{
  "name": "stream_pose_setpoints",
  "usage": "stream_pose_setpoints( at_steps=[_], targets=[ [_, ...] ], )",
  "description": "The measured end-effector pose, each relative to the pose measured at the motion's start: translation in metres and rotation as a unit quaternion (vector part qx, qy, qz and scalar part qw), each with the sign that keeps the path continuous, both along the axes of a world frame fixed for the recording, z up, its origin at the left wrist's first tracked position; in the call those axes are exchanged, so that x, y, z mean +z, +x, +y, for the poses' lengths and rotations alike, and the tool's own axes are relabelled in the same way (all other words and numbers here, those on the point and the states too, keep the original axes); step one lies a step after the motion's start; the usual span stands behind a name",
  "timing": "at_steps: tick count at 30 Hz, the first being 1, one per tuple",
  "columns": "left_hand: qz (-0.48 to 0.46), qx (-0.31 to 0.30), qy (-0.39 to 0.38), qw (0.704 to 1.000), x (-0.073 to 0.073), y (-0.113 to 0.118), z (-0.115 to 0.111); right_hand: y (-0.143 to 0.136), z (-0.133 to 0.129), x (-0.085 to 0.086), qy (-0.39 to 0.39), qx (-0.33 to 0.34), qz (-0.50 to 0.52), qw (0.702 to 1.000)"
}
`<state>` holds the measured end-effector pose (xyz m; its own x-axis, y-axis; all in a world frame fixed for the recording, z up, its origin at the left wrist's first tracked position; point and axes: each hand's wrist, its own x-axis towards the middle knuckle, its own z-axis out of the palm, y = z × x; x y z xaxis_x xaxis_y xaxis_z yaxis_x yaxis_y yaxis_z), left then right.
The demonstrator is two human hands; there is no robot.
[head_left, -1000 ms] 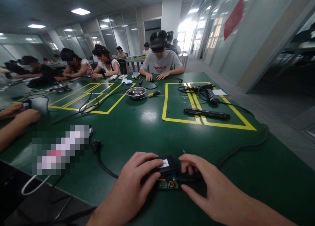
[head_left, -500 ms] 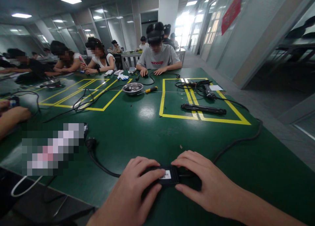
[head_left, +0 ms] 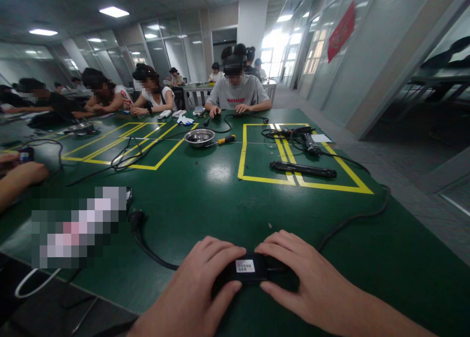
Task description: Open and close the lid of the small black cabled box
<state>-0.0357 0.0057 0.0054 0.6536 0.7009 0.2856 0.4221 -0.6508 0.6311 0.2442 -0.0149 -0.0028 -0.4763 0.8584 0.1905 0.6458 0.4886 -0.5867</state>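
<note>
A small black in-line box [head_left: 260,267] with a white label on top sits on a power cord [head_left: 156,257], low on the near side of the green table. My left hand [head_left: 200,283] grips its left end, thumb on the near edge and fingers along the far edge. At the other end, my right hand [head_left: 304,273] pinches the box the same way. The cord runs out to the left under my left hand to a black plug [head_left: 136,219]. Another length of black cord [head_left: 352,220] leads off right from behind my right hand.
A pixelated object [head_left: 82,224] lies at the left near edge. Farther off are a metal bowl [head_left: 199,138], a yellow-handled screwdriver [head_left: 226,139], a black tube [head_left: 303,169] and tangled cables [head_left: 290,133]. A person [head_left: 237,89] sits opposite; another person's hand [head_left: 27,175] is at left.
My left index finger has come off the label and now rests at the box's far edge, so the label shows fully. The view has tilted slightly upward.
</note>
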Motion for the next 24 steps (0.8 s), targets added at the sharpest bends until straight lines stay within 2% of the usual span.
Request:
stream_pose_setpoints(
  at_steps=[5,7,13,18,24],
  targets=[
    [-0.05,0.088,0.003,0.995,-0.004,0.005,0.005,0.003,-0.005,-0.005,-0.017,-0.071,0.033,0.997],
    [-0.051,0.11,0.017,0.992,-0.006,0.011,0.01,0.003,-0.005,-0.006,-0.016,-0.078,0.029,0.996],
    [0.01,0.09,0.013,0.996,-0.008,0.018,0.02,0.003,-0.002,-0.004,0.051,-0.008,0.005,0.999],
    [-0.009,0.103,0.072,0.992,-0.004,0.007,0.007,0.004,0.0,-0.006,0.082,0.018,0.01,0.996],
    [0.029,0.066,0.067,0.995,-0.007,-0.006,-0.008,0.005,-0.001,-0.006,0.065,0.015,0.049,0.997]
  ],
)
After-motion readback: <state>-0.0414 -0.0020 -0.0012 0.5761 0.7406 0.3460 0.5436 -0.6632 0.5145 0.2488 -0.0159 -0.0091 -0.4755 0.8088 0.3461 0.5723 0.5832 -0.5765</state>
